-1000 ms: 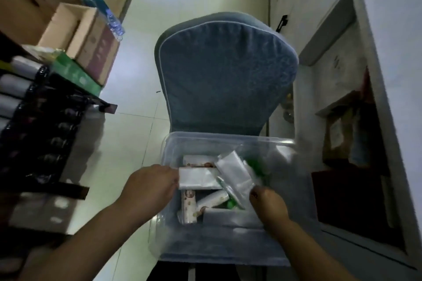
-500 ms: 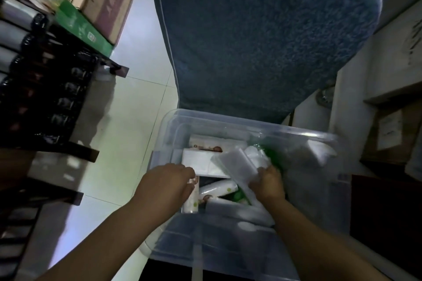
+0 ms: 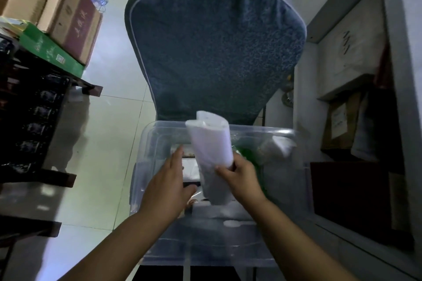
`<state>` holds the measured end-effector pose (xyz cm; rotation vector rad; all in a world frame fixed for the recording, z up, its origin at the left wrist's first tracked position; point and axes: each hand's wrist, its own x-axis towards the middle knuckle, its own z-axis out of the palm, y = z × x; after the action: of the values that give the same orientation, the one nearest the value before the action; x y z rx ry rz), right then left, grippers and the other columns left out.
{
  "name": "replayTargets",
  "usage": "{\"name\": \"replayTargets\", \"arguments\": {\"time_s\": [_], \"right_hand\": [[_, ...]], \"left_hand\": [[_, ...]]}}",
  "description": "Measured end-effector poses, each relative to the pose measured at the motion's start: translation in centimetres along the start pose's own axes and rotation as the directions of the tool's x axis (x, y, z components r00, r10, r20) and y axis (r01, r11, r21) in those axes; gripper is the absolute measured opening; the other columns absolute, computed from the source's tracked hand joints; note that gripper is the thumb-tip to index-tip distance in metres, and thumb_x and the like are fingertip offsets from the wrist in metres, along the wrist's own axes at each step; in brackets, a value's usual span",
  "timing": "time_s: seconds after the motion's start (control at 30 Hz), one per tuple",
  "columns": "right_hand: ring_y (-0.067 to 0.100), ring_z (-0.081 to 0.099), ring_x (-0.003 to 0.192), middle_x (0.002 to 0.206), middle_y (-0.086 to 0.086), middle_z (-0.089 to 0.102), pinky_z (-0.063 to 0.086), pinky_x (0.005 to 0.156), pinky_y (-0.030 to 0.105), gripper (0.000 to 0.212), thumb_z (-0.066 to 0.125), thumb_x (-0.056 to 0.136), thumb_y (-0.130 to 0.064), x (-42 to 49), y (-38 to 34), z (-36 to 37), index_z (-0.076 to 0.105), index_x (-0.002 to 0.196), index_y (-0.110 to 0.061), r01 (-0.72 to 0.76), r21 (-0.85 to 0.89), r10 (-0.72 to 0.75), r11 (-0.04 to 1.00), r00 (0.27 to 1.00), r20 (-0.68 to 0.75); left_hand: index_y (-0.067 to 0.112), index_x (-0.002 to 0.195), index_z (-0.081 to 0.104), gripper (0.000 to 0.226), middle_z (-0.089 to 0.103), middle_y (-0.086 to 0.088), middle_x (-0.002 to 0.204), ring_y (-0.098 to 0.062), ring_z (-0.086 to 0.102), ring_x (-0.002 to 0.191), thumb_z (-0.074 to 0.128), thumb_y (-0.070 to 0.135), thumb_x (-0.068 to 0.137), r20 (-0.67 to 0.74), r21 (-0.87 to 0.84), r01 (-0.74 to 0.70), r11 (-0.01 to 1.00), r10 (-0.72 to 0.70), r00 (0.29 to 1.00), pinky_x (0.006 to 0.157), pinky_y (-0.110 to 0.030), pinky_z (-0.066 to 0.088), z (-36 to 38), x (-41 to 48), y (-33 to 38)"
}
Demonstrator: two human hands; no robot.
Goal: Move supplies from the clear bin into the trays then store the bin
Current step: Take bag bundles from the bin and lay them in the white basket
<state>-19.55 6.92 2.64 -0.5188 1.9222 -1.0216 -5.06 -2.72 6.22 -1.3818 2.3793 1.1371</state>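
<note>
White plastic-wrapped pack [image 3: 211, 150] pinched in my right hand [image 3: 243, 178], lifted above clear bin [image 3: 285, 134] — left hand [image 3: 167, 186] spread flat, fingers loose, over bin contents.

Your left hand [image 3: 167, 186] and right hand [image 3: 243, 177] are bare. Your forearms carry no sleeves. No rings or watch show.
</note>
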Motion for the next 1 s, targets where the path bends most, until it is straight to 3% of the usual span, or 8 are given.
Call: {"name": "replayTargets", "arguments": {"time_s": [0.07,0.17,0.33,0.43,0.5,0.7,0.87,1.0], "right_hand": [[0.015,0.067,0.091,0.099,0.000,0.069,0.059,0.076,0.033,0.025,0.069,0.080,-0.019,-0.6,-3.3,0.1,0.063,0.105,-0.018,0.027,0.149,-0.029,0.988,1.000,0.012],[0.019,0.069,0.091,0.099,0.005,0.072,0.059,0.077,0.034,0.023,0.070,0.079,-0.015,-1.1,-7.2,0.2,0.065,0.102,-0.018,0.059,0.299,-0.059,0.952,0.998,-0.011],[0.010,0.067,0.089,0.098,0.002,0.070,0.056,0.075,0.023,0.020,0.065,0.084,-0.012,-0.1,-9.4,1.3,0.060,0.103,-0.015,0.081,0.320,-0.099,0.944,0.994,0.042],[0.002,0.062,0.077,0.083,-0.006,0.063,0.050,0.066,0.014,0.013,0.062,0.086,-0.010,1.1,-7.2,2.1,0.058,0.095,-0.019,0.086,0.157,-0.087,0.984,0.996,-0.004],[0.010,0.061,0.082,0.084,-0.009,0.061,0.050,0.071,0.021,0.012,0.061,0.087,-0.013,2.2,-4.4,2.6,0.059,0.097,-0.019,0.016,-0.024,-0.016,1.000,1.000,-0.011],[0.022,0.060,0.099,0.110,0.004,0.064,0.043,0.078,0.027,0.033,0.058,0.087,-0.017,6.1,3.2,6.3,0.053,0.120,-0.018,-0.060,-0.443,0.141,0.894,0.978,0.151],[0.025,0.041,0.128,0.143,0.010,0.042,0.031,0.105,0.028,0.051,0.050,0.090,-0.010,9.8,6.1,9.8,0.036,0.139,-0.011,0.196,-0.723,0.117,0.662,0.926,0.358],[0.028,0.037,0.128,0.143,0.011,0.038,0.036,0.103,0.039,0.060,0.059,0.084,-0.018,10.9,7.3,10.8,0.032,0.138,-0.013,0.338,-0.861,0.152,0.381,0.895,0.419]], "left_hand": [[0.030,0.140,0.018,0.090,0.045,0.002,0.140,-0.021,0.051,0.120,0.077,0.033,0.072,-0.007,-0.115,0.007,0.993,-0.008,1.000,0.091,-0.038,0.051,-0.7,0.4,0.8],[0.026,0.131,0.038,0.068,0.058,0.002,0.111,-0.015,0.059,0.096,0.074,0.028,0.073,-0.006,-0.311,0.033,0.950,-0.037,0.999,0.076,-0.025,0.046,-1.8,0.9,1.9],[0.031,0.083,0.061,0.015,0.068,0.011,0.081,-0.014,0.064,0.076,0.071,0.033,0.073,-0.086,-0.396,0.013,0.918,-0.051,0.995,0.060,-0.030,0.050,-5.4,0.8,0.5],[0.021,0.081,0.061,0.019,0.067,0.000,0.077,-0.022,0.060,0.072,0.061,0.037,0.070,-0.192,-0.374,0.006,0.928,-0.083,0.978,0.066,-0.036,0.047,-7.6,0.9,-2.0],[0.021,0.076,0.056,0.016,0.062,0.001,0.070,-0.021,0.055,0.066,0.060,0.036,0.076,-0.254,-0.331,0.022,0.944,-0.111,0.961,0.058,-0.032,0.041,-8.7,1.1,-4.1],[0.015,0.080,0.054,0.032,0.060,-0.014,0.074,-0.030,0.057,0.070,0.055,0.046,0.077,-0.365,-0.320,0.116,0.940,-0.235,0.901,0.063,-0.045,0.046,-10.7,0.8,-9.5],[0.006,0.091,0.056,0.046,0.063,-0.026,0.092,-0.023,0.056,0.072,0.054,0.050,0.076,-0.376,-0.391,0.155,0.907,-0.311,0.873,0.076,-0.053,0.050,-10.9,-0.2,-12.0],[0.011,0.086,0.056,0.029,0.064,-0.021,0.082,-0.031,0.060,0.076,0.060,0.039,0.083,-0.411,-0.340,0.161,0.926,-0.301,0.861,0.067,-0.044,0.049,-10.7,-1.0,-13.5]]}}
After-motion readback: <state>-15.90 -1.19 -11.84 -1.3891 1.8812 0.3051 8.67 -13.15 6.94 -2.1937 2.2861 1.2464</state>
